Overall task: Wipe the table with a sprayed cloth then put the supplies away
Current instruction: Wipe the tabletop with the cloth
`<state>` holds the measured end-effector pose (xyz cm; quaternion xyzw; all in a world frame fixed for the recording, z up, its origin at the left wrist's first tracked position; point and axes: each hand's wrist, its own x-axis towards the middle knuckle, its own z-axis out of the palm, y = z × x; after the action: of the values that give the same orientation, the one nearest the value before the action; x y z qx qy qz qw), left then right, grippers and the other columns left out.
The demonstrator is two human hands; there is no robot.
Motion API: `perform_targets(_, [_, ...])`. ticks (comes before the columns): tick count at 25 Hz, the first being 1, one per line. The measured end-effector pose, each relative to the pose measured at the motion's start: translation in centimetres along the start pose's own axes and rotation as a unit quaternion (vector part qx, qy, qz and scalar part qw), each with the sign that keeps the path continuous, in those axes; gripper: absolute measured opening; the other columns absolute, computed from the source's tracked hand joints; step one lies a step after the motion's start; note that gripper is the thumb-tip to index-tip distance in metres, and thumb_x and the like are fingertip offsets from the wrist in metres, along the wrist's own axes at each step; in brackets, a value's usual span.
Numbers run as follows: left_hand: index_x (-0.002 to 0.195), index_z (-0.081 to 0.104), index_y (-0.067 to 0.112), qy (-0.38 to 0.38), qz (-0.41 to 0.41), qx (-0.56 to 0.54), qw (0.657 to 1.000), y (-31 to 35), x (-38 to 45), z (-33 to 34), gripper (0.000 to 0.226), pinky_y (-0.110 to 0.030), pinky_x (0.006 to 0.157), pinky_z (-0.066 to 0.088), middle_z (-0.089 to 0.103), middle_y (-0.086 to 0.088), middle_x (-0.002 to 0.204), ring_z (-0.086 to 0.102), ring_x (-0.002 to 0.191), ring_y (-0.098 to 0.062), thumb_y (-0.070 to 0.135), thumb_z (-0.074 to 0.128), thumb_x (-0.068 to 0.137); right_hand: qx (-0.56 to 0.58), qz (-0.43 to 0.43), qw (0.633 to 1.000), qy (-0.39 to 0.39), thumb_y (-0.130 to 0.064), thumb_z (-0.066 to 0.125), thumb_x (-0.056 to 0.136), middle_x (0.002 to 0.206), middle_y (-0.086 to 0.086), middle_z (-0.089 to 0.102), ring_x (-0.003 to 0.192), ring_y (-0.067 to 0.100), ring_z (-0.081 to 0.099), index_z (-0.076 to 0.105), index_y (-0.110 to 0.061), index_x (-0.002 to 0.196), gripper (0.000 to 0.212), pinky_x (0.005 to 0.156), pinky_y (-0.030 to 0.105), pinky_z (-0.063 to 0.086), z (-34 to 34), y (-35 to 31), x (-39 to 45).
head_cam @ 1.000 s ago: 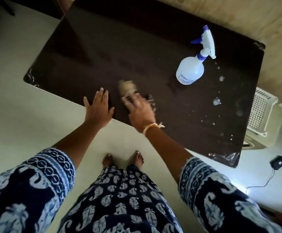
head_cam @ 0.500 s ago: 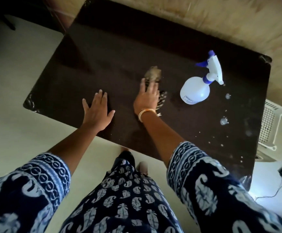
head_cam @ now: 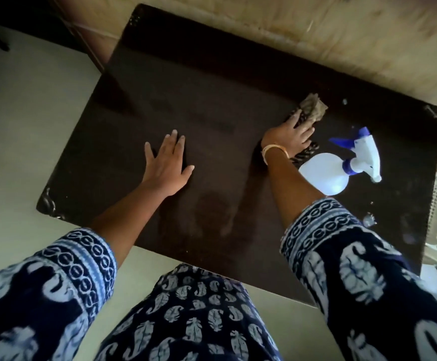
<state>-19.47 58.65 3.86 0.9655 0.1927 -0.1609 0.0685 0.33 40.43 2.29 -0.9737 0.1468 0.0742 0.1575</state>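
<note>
Head view: the right hand, fingers extended rather than curled, presses a crumpled cloth flat against the dark table right of centre, while the left hand rests open and flat on the tabletop at centre, holding nothing. The spray bottle lies on its side just beside the right wrist, lower right, among water droplets. A likely hazard: a return stroke toward the lower right could knock the bottle, rolling it toward the table's right edge, or smear the droplets.
</note>
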Motion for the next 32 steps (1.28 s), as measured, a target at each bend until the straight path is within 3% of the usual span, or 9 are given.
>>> perform_targets(3, [0.154,0.006,0.011,0.002,0.002,0.003,1.000,0.3,1.5,-0.2,0.080,-0.062,0.115,0.008,-0.001,-0.009,0.163,0.003,0.150,-0.023,0.053,0.040,0.095,-0.027,-0.126,0.991,-0.024,-0.019,0.043,0.091,0.162,0.015,0.011,0.149,0.033,0.011,0.023,-0.025,0.154,0.065,0.117,0.051,0.015,1.6,-2.9,-3.7])
perform_targets(6, [0.154,0.004,0.011,0.002,0.006,0.006,1.000,1.0,3.6,-0.8,0.080,-0.062,0.115,0.006,-0.003,-0.008,0.163,0.001,0.150,-0.022,0.054,0.038,0.096,-0.108,-0.479,0.864,-0.114,-0.016,0.046,0.091,0.161,0.009,0.017,0.148,0.030,0.015,0.027,-0.029,0.152,0.065,0.119,0.050,0.017,2.8,-3.9,-5.7])
perform_targets(8, [0.154,0.004,0.011,0.008,0.023,0.005,1.000,1.5,5.2,-1.3,0.080,-0.062,0.115,0.006,-0.002,-0.008,0.163,0.001,0.150,-0.022,0.054,0.038,0.096,-0.119,-0.561,0.812,-0.104,-0.016,0.047,0.090,0.161,0.007,0.021,0.147,0.030,0.021,0.032,-0.031,0.150,0.064,0.117,0.050,0.022,2.3,-3.9,-2.5])
perform_targets(13, [0.154,0.008,0.012,0.015,0.057,-0.019,0.998,3.6,8.8,-2.5,0.080,-0.064,0.113,0.004,0.000,-0.008,0.163,0.001,0.150,-0.022,0.051,0.044,0.095,-0.060,-0.088,0.994,0.003,-0.018,0.043,0.092,0.163,0.006,0.012,0.148,0.030,0.015,0.026,-0.034,0.152,0.064,0.116,0.050,0.018,-0.3,-2.0,6.0])
perform_targets(17, [0.153,0.012,0.011,0.025,0.106,-0.004,0.994,4.6,10.2,-2.7,0.078,-0.065,0.113,0.007,0.004,-0.008,0.163,0.006,0.150,-0.022,0.052,0.043,0.095,-0.014,0.099,0.994,-0.033,-0.021,0.039,0.097,0.163,0.012,0.004,0.149,0.032,0.007,0.017,-0.027,0.155,0.063,0.118,0.050,0.014,-1.0,-5.1,7.4])
perform_targets(20, [0.153,0.012,0.010,0.038,0.112,0.009,0.993,4.5,10.3,-2.0,0.077,-0.065,0.113,0.008,0.005,-0.008,0.163,0.006,0.150,-0.023,0.054,0.039,0.096,-0.077,-0.214,0.973,-0.032,-0.021,0.046,0.090,0.160,0.013,0.018,0.147,0.033,0.018,0.026,-0.027,0.152,0.065,0.115,0.049,0.023,1.4,-8.7,4.2])
perform_targets(22, [0.153,0.014,0.010,0.045,0.114,0.007,0.992,4.3,10.3,-1.8,0.076,-0.065,0.113,0.006,0.006,-0.008,0.163,0.006,0.150,-0.022,0.055,0.036,0.095,-0.128,-0.450,0.880,-0.081,-0.022,0.046,0.092,0.159,0.010,0.023,0.146,0.031,0.022,0.029,-0.031,0.151,0.062,0.114,0.049,0.026,2.5,-10.3,2.0])
perform_targets(25, [0.152,0.018,0.011,0.060,0.128,0.006,0.990,3.6,10.4,-1.6,0.076,-0.065,0.113,0.007,0.012,-0.008,0.162,0.011,0.150,-0.021,0.058,0.034,0.095,-0.147,-0.576,0.797,-0.105,-0.018,0.045,0.095,0.160,0.006,0.022,0.146,0.028,0.024,0.031,-0.032,0.150,0.058,0.115,0.045,0.024,2.3,-11.0,4.2])
perform_targets(32, [0.152,0.025,0.015,0.083,0.135,0.002,0.987,3.2,10.5,-1.4,0.077,-0.065,0.113,0.011,0.020,-0.006,0.161,0.022,0.147,-0.019,0.062,0.034,0.092,-0.022,-0.024,0.999,0.009,-0.016,0.042,0.092,0.163,0.006,0.012,0.148,0.029,0.016,0.026,-0.034,0.151,0.064,0.118,0.049,0.019,-1.1,-4.6,13.4])
